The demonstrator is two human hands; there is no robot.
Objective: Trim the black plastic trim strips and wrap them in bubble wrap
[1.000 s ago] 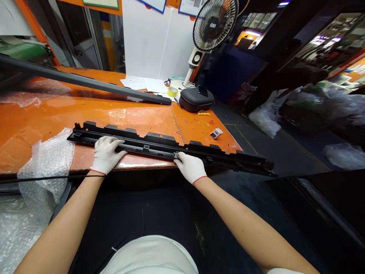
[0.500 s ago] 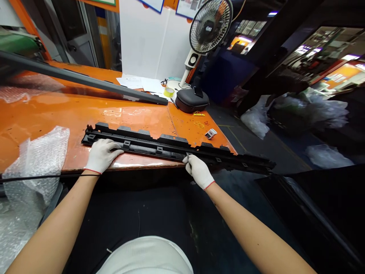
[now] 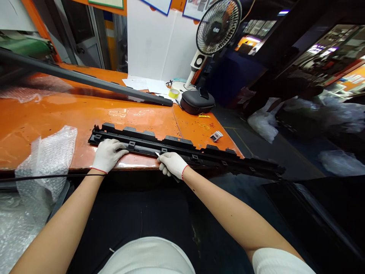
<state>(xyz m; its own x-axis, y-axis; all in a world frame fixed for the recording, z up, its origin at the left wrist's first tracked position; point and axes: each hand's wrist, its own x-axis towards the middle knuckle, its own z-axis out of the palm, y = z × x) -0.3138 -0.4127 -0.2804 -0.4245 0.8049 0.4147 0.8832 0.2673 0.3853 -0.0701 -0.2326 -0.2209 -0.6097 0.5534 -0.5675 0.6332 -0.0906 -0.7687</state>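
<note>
A long black plastic trim strip (image 3: 211, 155) with tabs and square clips lies along the near edge of the orange table, its right end reaching past the table. My left hand (image 3: 108, 155), in a white glove, grips the near edge of the strip close to its left end. In my gloved right hand (image 3: 172, 164) is a slim knife (image 3: 157, 154). Its bright pointed tip shows at the strip's near side, just left of a clip. Most of the handle is hidden by the fingers.
Another long dark strip (image 3: 114, 88) lies across the back of the table (image 3: 94, 110). Bubble wrap (image 3: 54, 152) hangs over the near left edge. A black case (image 3: 197, 102), yellow tape (image 3: 173, 93), papers and a fan (image 3: 218, 28) stand at the back right. A small white object (image 3: 216, 136) lies nearby.
My right hand has moved left along the strip with the knife, towards my left hand. My left hand keeps its hold. The whole view has shifted slightly.
</note>
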